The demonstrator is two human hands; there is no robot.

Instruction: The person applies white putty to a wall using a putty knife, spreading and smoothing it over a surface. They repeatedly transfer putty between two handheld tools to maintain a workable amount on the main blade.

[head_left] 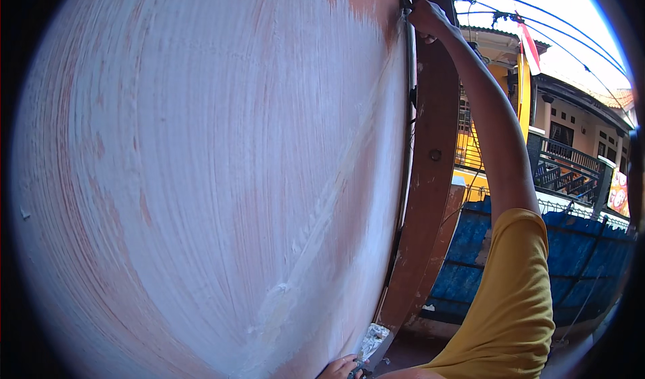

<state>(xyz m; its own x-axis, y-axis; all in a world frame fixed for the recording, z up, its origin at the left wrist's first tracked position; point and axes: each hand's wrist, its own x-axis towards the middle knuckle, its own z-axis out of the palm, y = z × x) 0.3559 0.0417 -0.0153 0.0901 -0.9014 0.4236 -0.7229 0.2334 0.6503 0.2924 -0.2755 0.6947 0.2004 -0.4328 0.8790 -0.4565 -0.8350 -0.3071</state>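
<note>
A large wall (222, 144), streaked white over a salmon-pink base, fills the left and middle. My right arm, in a yellow sleeve, reaches up. My right hand (430, 20) is closed at the wall's upper right edge, beside a brown post. A small dark piece shows between its fingers and the wall; I cannot make out its kind. My left hand (338, 367) is low at the bottom edge, partly cut off, with curled fingers by a dark part. Just above it is a grey, flat-sided thing smeared with white paste (376, 342); whether the hand holds it is unclear.
The brown wooden post (433, 151) runs down the wall's right edge, with a narrow gap between them. Beyond it stand a blue fence (578, 258), a house with a dark balcony railing (568, 167), a red and white flag (529, 46) and overhead cables.
</note>
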